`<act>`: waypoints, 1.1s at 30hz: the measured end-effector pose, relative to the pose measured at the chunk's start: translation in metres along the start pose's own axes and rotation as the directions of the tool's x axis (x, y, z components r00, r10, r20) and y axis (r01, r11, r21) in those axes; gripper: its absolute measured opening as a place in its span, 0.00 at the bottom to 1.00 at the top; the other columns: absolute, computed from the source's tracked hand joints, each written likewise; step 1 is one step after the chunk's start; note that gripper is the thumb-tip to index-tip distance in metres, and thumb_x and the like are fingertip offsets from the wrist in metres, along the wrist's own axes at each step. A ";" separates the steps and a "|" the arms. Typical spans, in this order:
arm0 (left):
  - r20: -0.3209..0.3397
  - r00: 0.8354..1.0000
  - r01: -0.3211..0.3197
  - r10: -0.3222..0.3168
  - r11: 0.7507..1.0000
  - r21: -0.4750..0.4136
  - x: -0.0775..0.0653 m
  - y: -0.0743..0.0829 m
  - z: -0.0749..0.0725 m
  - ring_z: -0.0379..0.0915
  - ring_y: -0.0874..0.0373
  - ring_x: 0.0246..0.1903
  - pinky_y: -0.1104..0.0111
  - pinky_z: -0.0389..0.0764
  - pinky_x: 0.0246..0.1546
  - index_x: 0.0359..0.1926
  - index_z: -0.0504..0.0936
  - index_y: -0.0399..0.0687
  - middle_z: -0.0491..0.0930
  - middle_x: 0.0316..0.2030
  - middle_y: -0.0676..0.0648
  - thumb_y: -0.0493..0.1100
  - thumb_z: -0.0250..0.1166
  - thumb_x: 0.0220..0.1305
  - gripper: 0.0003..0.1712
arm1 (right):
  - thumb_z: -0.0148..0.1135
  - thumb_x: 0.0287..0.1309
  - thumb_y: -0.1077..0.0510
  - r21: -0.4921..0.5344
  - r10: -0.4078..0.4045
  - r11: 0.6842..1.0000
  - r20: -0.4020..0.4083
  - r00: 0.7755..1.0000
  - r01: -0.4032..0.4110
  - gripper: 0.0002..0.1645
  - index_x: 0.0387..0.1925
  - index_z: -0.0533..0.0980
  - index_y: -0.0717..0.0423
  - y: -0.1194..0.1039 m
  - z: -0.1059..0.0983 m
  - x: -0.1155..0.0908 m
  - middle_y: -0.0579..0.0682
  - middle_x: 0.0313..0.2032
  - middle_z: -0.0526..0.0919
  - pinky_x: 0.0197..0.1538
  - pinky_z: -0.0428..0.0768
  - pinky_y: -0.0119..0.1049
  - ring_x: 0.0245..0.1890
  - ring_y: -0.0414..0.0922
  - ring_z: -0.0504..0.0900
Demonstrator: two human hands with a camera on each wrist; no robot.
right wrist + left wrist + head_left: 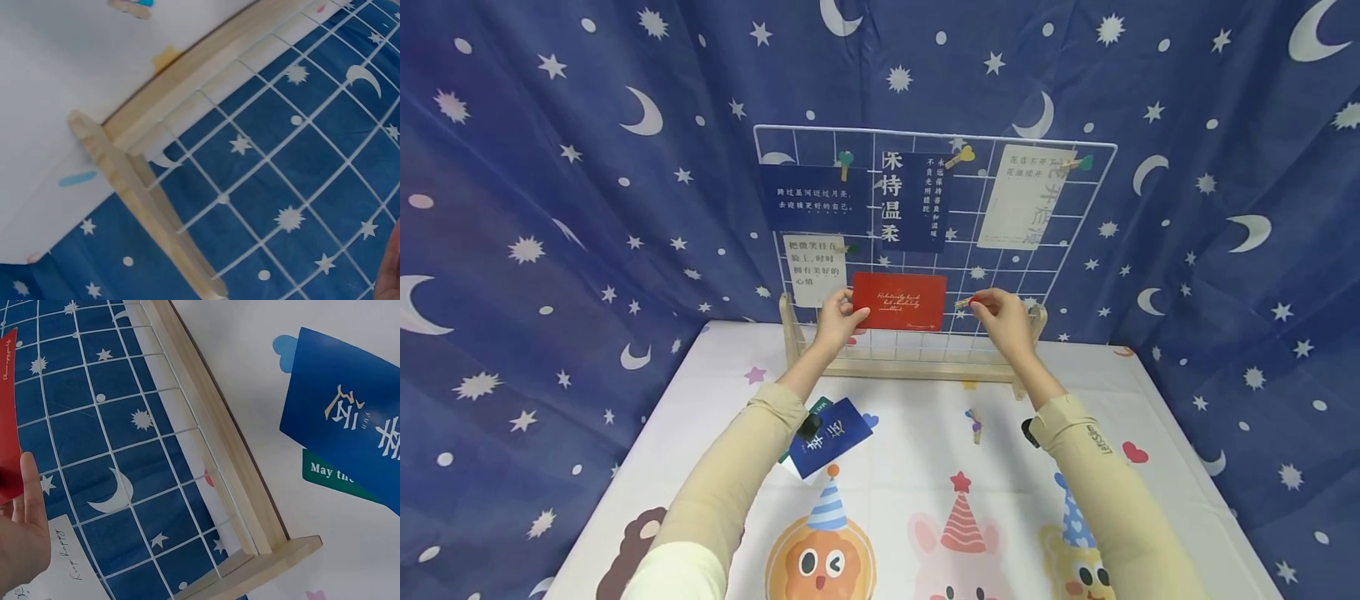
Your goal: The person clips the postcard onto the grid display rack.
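Note:
A red card (900,302) with white script lies against the lower middle of a white wire grid (1006,275). My left hand (837,321) pinches the card's left edge, thumb in front; in the left wrist view that hand (25,540) and part of the red card (9,419) show at the left. Just right of the card, my right hand (1002,318) pinches a small wooden clothespin (962,303) with a red end. Only a sliver of the right hand (389,269) enters the right wrist view, and the clothespin is out of sight there.
Clothespins hold two blue cards (812,200) (916,204) and two white cards (1026,200) (814,271) on the grid. A wooden base (917,369) supports it. On the table lie a blue card (831,437) over a green card (337,483), and clothespins (976,427).

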State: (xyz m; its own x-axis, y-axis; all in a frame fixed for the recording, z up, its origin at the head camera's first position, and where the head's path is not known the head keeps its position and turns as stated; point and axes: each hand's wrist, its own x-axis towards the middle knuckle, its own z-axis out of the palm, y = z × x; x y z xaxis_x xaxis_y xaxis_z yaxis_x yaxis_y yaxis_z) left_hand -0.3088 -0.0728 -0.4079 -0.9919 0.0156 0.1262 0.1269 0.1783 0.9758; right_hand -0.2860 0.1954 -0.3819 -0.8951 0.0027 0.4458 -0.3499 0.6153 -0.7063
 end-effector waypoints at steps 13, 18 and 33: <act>-0.106 0.994 0.019 -0.023 0.999 -0.039 0.004 0.000 0.015 0.80 0.36 0.41 0.54 0.82 0.40 0.50 0.70 0.32 0.79 0.43 0.28 0.31 0.61 0.61 0.16 | 0.58 0.61 0.64 0.028 0.028 0.999 -0.079 0.996 -0.026 0.12 0.42 0.78 0.70 -0.013 0.012 0.022 0.65 0.37 0.84 0.32 0.74 0.16 0.36 0.55 0.85; -0.138 0.990 -0.012 0.013 1.000 0.010 0.005 0.000 0.017 0.81 0.37 0.39 0.59 0.85 0.34 0.49 0.71 0.32 0.80 0.41 0.28 0.32 0.62 0.61 0.16 | 0.58 0.61 0.64 0.012 0.009 1.000 -0.124 0.992 -0.007 0.11 0.42 0.78 0.69 -0.015 0.021 0.030 0.64 0.37 0.85 0.32 0.74 0.18 0.34 0.55 0.84; -0.298 0.951 -0.048 0.084 0.991 0.125 0.016 0.002 0.023 0.82 0.42 0.28 0.69 0.83 0.26 0.45 0.75 0.36 0.82 0.33 0.33 0.35 0.64 0.60 0.13 | 0.60 0.59 0.65 0.017 -0.064 0.997 -0.236 0.970 0.070 0.09 0.37 0.79 0.70 -0.025 0.030 0.047 0.64 0.32 0.85 0.27 0.67 0.17 0.29 0.54 0.83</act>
State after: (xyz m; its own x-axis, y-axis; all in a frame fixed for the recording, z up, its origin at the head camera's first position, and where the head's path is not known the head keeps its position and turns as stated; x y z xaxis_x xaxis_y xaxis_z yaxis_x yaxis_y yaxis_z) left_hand -0.3241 -0.0497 -0.4077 -0.9305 -0.2631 0.2549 0.1727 0.2985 0.9387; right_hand -0.3280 0.1559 -0.3596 -0.7804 0.1492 0.6072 -0.4164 0.6004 -0.6827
